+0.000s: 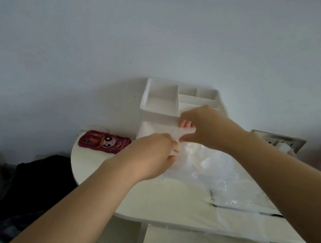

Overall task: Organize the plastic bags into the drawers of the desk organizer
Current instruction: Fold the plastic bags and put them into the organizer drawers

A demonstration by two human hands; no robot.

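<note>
Pinched one folded plastic bag (172,132) between both hands, right up against the front of the desk organizer (159,100), at about drawer height. Clamped the left hand (150,157) on the bag's near-left end and closed the right hand (202,127), thumb against fingers, on the far-right end. Held it stretched roughly left-to-right along the organizer's front, so probably needed only a short push straight back. Kept the right hand nearer the organizer, partly over its top tray. Couldn't make out an open drawer behind the bag, too washed out. Left the other loose bags (229,182) heaped on the table (164,208), just front-right of the organizer. Spotted a red phone case (104,141) with a cartoon face to the organizer's left. Found no readable writing anywhere.
</note>
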